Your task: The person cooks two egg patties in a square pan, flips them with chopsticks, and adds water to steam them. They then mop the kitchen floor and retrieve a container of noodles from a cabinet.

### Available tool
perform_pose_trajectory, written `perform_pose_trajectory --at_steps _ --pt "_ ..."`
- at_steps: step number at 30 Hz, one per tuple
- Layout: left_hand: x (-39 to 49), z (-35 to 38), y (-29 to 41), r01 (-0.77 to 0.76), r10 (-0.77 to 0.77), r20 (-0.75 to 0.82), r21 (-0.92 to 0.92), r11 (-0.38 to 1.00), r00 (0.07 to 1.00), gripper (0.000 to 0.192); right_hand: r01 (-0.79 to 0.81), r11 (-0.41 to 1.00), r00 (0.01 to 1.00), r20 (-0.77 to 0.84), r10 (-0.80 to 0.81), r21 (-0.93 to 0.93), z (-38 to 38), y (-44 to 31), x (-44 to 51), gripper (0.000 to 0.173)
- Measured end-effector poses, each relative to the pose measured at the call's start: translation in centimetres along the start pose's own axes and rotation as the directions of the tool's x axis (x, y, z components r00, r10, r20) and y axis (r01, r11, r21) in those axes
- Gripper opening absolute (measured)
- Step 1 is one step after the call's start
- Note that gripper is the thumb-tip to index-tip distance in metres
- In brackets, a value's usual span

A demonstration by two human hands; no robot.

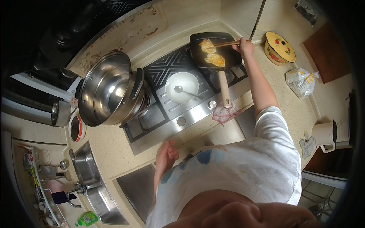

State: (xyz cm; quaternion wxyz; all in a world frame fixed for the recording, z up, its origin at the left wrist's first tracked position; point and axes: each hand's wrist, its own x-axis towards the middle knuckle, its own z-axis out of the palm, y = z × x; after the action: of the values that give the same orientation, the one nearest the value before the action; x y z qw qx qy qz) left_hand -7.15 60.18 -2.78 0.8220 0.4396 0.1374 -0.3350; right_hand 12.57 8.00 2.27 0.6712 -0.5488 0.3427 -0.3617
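My right hand [245, 48] grips a pair of wooden chopsticks [226, 44], whose tips reach a browned piece of fried egg [207, 46] in a dark square frying pan [196, 58]. A second fried piece [215, 60] lies just below it. The pan sits on the right side of the gas stove [188, 111], its wooden handle [224, 88] pointing towards me. Left of the pan, a white bowl [170, 85] holds a metal spoon [178, 89]. My left hand [166, 152] hangs before the counter's front edge with loosely curled fingers and holds nothing visible.
A large steel pot [104, 88] stands on the stove's left side. A pink-edged cloth [223, 114] lies under the pan handle's end. On the right are a yellow lidded enamel pot [278, 48], a plastic bag [300, 82] and a pitcher [323, 134]. A double sink [98, 196] is lower left.
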Motion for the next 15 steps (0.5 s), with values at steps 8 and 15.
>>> perform_pose_trajectory --at_steps 8,15 --pt "-0.3 0.0 -0.1 -0.014 0.014 0.005 -0.019 1.000 1.000 0.028 0.143 0.980 0.989 -0.019 -0.147 -0.140 1.9 -0.4 -0.9 0.030" --pt "-0.5 -0.5 -0.1 -0.016 0.016 -0.015 -0.011 1.000 1.000 0.027 0.463 0.843 0.886 0.109 -0.451 -0.275 2.5 -2.0 -4.5 0.029"
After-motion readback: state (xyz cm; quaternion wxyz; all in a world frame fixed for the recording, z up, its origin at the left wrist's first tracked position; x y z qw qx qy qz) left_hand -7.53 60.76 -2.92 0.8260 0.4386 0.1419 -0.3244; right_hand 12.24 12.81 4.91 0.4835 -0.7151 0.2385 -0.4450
